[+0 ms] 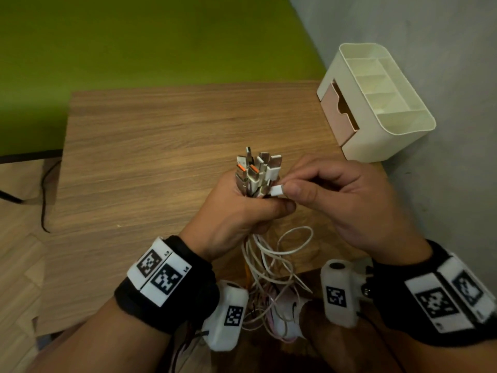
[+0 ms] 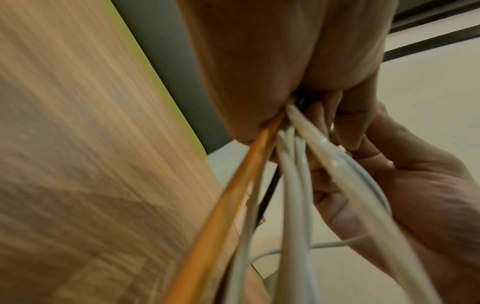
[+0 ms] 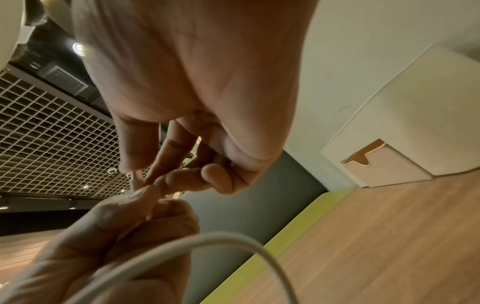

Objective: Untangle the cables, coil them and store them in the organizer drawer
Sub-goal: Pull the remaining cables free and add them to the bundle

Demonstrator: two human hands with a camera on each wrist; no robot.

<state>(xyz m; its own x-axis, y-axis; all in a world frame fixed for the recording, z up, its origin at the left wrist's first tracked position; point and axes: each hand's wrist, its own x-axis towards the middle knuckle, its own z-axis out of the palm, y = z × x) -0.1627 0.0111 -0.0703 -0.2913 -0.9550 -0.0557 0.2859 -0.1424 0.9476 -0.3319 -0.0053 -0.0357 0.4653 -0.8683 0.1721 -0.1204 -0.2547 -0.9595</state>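
Observation:
My left hand (image 1: 242, 208) grips a bundle of cables just below their plugs (image 1: 256, 172), which stick up in a cluster of white, silver and orange ends. The cords (image 1: 271, 262) hang down from the fist in loose white loops with one orange cord (image 2: 228, 199) among them, below the table's front edge. My right hand (image 1: 322, 189) pinches one white plug (image 1: 277, 190) at the right side of the bundle between thumb and forefinger. The cream organizer (image 1: 398, 122) stands at the table's back right, its pink drawer (image 1: 336, 114) facing left and slightly out.
The wooden table (image 1: 161, 146) lies under both hands. A grey wall (image 1: 443, 63) runs along its right side and green flooring (image 1: 134, 36) lies beyond it. A thin black cable (image 1: 43, 195) trails over the floor at the left.

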